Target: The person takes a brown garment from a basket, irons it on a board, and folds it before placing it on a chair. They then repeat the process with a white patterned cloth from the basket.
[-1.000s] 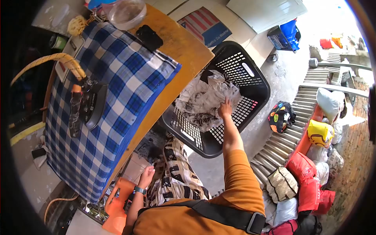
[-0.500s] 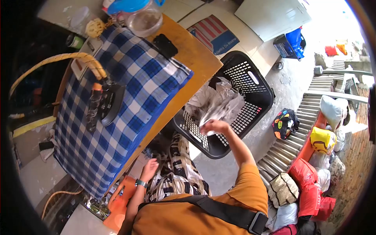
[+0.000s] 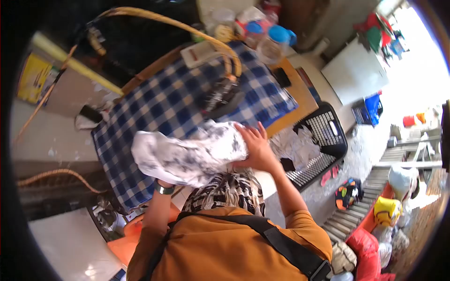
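Now right hand point(image 3: 258, 150), open, touches grey-white cloth point(image 3: 187, 154); left hand point(image 3: 162, 181) mostly hidden under opposite end, grip unclear.

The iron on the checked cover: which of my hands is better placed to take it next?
Probably your right hand. It's nearer the iron, its fingers spread against the white patterned cloth. Your left hand is farther off and hidden by that cloth.

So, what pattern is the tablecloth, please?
The tablecloth is checked blue and white, clear in head view.
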`<state>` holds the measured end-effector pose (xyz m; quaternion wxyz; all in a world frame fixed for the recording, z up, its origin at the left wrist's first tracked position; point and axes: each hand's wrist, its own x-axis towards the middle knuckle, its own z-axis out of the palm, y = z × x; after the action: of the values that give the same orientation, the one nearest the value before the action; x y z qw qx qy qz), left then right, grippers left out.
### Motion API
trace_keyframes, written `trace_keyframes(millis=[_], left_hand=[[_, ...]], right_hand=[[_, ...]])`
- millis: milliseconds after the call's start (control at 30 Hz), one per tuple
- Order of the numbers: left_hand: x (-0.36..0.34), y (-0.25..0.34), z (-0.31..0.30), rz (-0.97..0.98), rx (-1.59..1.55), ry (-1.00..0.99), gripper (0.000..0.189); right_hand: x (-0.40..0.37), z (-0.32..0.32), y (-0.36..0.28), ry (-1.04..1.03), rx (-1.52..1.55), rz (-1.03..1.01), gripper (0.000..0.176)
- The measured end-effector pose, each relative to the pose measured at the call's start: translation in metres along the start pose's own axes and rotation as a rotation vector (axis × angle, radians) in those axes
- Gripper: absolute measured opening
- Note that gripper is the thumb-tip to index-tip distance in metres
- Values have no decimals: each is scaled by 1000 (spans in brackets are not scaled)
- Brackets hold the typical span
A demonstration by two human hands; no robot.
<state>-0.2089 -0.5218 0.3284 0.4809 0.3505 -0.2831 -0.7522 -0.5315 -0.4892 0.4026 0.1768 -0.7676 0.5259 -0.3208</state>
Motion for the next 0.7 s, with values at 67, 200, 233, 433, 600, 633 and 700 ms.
trace_keyframes(millis=[67, 200, 233, 433, 600, 633, 700], left_hand=[[-2, 54, -38, 164, -82, 23, 70], [-10, 132, -109, 442, -242, 44, 70], [-14, 143, -127, 488, -277, 52, 70], [-92, 131, -256, 571, -347, 289, 69], [-171, 51, -307, 313, -287, 724, 71], [-176, 42, -297, 206, -264, 888, 73], [-174, 19, -292, 221, 2, 961, 65]], right_hand=[[12, 39, 16, -70, 168, 65, 59], [87, 48, -56, 231, 47, -55, 68], [103, 47, -73, 271, -39, -117, 64], [144, 67, -79, -256, -75, -306, 39], [164, 114, 2, -7, -367, -343, 55], [168, 122, 16, -18, -357, -359, 55], [174, 134, 40, -132, -538, -394, 54]])
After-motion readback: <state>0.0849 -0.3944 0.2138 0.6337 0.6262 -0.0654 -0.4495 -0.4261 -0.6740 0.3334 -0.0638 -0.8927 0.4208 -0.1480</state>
